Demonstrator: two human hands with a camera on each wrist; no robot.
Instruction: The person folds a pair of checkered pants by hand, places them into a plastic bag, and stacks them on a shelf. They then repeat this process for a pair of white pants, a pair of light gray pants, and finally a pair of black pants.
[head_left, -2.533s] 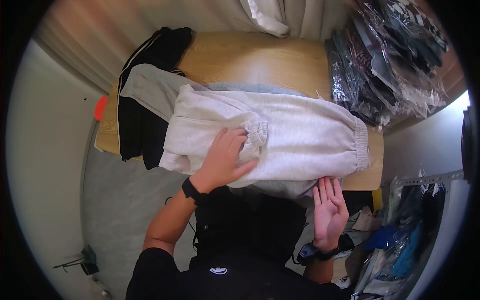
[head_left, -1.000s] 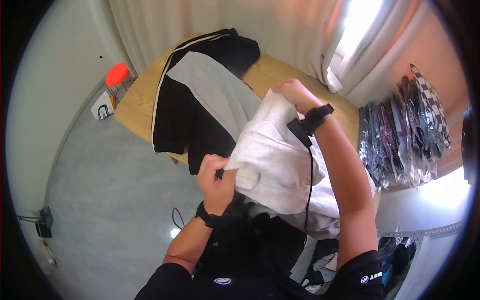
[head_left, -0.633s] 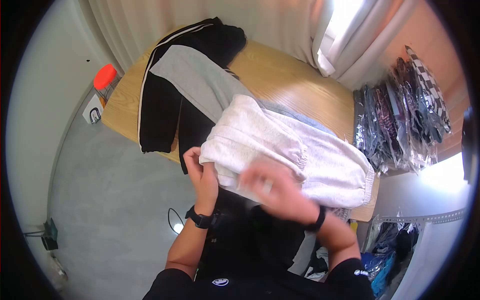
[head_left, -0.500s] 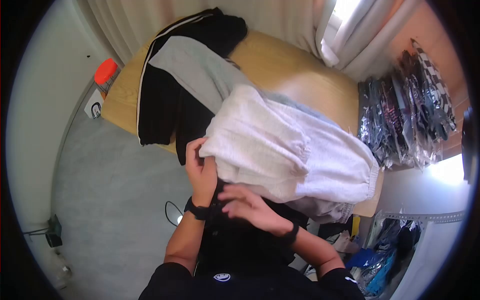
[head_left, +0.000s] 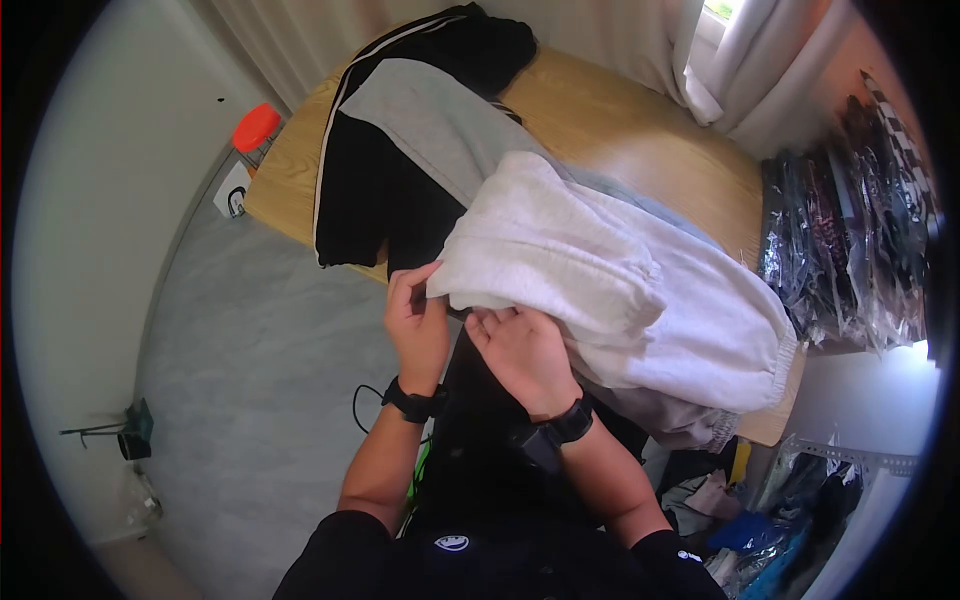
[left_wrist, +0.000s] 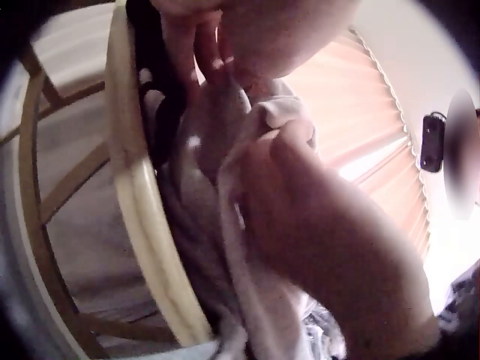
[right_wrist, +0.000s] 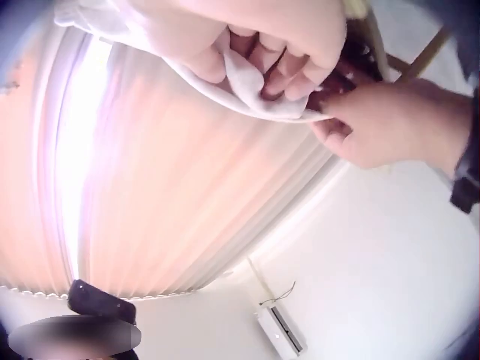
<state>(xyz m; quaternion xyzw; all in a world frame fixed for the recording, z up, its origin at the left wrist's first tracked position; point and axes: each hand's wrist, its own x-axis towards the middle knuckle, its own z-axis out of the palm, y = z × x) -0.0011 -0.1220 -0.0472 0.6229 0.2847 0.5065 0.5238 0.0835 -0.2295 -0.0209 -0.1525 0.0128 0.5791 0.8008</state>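
left grip is clamped on the near left corner of the pale cloth, and right grip is clamped on its near edge, just beside, with fingers curled round it. the big wooden desk is under the clothes. the pale cloth lies folded on it, with a stretchy end at the right. black clothes with white stripes lie at the far left. clothes in shiny bags are at the right. a gray cloth lies over the black clothes. a small red stool is left of the desk.
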